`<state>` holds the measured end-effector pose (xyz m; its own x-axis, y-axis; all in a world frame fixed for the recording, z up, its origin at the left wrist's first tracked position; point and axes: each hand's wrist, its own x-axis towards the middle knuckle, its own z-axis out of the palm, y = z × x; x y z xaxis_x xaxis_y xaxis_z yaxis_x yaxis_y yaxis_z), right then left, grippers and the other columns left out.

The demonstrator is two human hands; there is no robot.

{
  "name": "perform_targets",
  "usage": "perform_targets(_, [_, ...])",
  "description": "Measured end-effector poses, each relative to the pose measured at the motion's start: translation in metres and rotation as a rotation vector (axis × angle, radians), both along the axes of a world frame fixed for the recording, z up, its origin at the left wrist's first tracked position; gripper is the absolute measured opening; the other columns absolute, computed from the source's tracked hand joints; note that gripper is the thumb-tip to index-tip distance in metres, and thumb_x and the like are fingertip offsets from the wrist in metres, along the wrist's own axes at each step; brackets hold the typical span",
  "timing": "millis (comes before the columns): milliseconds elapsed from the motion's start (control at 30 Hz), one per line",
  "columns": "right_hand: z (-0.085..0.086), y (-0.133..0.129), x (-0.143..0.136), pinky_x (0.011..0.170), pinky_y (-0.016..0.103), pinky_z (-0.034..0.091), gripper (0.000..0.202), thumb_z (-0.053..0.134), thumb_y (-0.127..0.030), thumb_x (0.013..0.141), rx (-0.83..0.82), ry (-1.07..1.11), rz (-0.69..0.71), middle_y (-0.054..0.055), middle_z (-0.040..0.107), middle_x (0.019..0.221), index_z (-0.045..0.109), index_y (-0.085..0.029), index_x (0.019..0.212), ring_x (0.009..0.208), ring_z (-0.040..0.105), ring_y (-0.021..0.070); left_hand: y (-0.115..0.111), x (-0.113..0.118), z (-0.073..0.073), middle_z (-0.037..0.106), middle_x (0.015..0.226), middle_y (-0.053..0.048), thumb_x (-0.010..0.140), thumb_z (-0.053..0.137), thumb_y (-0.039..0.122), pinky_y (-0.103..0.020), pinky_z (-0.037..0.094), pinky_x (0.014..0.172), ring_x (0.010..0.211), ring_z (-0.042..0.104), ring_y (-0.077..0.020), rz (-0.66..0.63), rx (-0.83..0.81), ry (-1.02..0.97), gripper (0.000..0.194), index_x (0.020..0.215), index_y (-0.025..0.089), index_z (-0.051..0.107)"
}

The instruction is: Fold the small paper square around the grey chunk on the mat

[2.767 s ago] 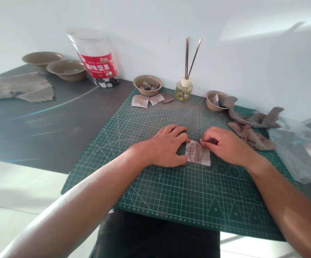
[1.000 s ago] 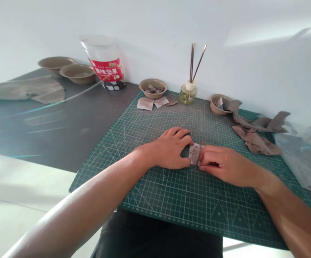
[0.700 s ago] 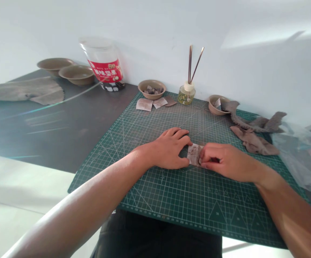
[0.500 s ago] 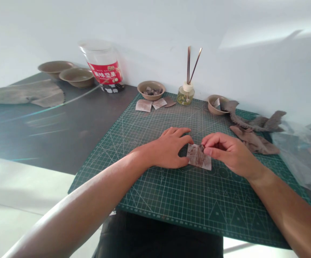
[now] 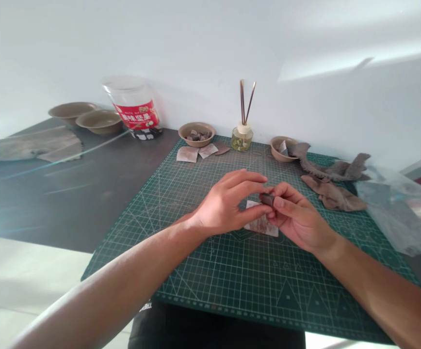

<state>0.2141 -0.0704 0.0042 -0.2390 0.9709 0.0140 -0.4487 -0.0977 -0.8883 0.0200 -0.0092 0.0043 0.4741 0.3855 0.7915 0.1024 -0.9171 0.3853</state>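
Note:
Between the fingertips of both hands is a small dark brown-grey piece (image 5: 267, 199), thin and chip-like. My right hand (image 5: 298, 215) pinches its right end with thumb and fingers. From the other side, my left hand (image 5: 232, 201) closes on it, index finger above and thumb below; its remaining fingers stretch out. Beneath the hands lies a pale square sheet (image 5: 261, 227) smeared with brown, resembling used sandpaper, on the green cutting mat (image 5: 232, 271). The hands partly cover the sheet.
Behind stand a bowl of dark chips (image 5: 197, 134), several sheet pieces (image 5: 187, 154), a reed diffuser (image 5: 242, 137) and another bowl (image 5: 281, 152). Brown cloths (image 5: 336, 194) and a plastic bag (image 5: 396, 213) lie right. Left are a plastic tub (image 5: 137, 114), two bowls (image 5: 101, 121) and a cloth (image 5: 36, 143).
My right hand has lifted the piece off the sheet. My left hand has left the sheet's edge and come to the piece. The view has shifted slightly.

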Motion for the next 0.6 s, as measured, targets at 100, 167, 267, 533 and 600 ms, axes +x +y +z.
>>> perform_targets(100, [-0.0010,-0.0003,-0.0002,0.062,0.019,0.050,0.013,0.075,-0.028,0.088,0.019,-0.011,0.041,-0.002,0.066,0.081,0.064,-0.022,0.087,0.066,0.060,0.0089,-0.0021,-0.0010,0.0036,0.072,0.116,-0.008,0.087,0.072,0.028,-0.044,0.045,0.106,0.108,0.068,-0.0212,0.049,0.063,0.043,0.024,0.108,0.019,0.065])
perform_targets(167, [-0.0012,-0.0006,-0.0005,0.063,0.020,0.051,0.013,0.072,-0.033,0.090,0.033,-0.018,0.062,-0.001,0.068,0.082,0.064,-0.022,0.089,0.068,0.061,0.0098,-0.0033,-0.0013,0.0054,0.072,0.116,-0.008,0.087,0.069,0.024,-0.043,0.045,0.105,0.107,0.069,-0.0208,0.068,0.079,0.054,0.021,0.107,0.019,0.065])
perform_targets(267, [-0.0013,-0.0004,-0.0009,0.064,0.020,0.052,0.014,0.068,-0.035,0.093,0.034,-0.040,0.074,0.000,0.070,0.083,0.064,-0.022,0.089,0.070,0.063,0.0100,-0.0038,-0.0008,0.0052,0.072,0.117,-0.008,0.086,0.065,0.019,-0.042,0.046,0.102,0.106,0.069,-0.0207,0.061,0.096,0.064,0.021,0.108,0.018,0.065])
perform_targets(533, [-0.0016,0.0015,0.0001,0.065,0.018,0.054,0.010,0.074,-0.025,0.089,-0.001,0.002,0.082,-0.001,0.069,0.088,0.066,-0.022,0.094,0.071,0.064,0.0084,-0.0058,0.0004,0.0073,0.070,0.120,-0.010,0.087,0.066,0.019,-0.041,0.050,0.098,0.111,0.065,-0.0231,-0.078,-0.062,0.045,0.027,0.114,0.018,0.066])
perform_targets(600, [-0.0013,0.0007,0.0005,0.066,0.020,0.055,0.010,0.074,-0.024,0.088,-0.004,0.018,0.105,-0.001,0.069,0.086,0.066,-0.022,0.095,0.070,0.064,0.0093,-0.0077,0.0005,0.0085,0.068,0.121,-0.011,0.087,0.070,0.022,-0.040,0.052,0.097,0.114,0.064,-0.0242,-0.162,-0.210,0.020,0.025,0.112,0.019,0.067])
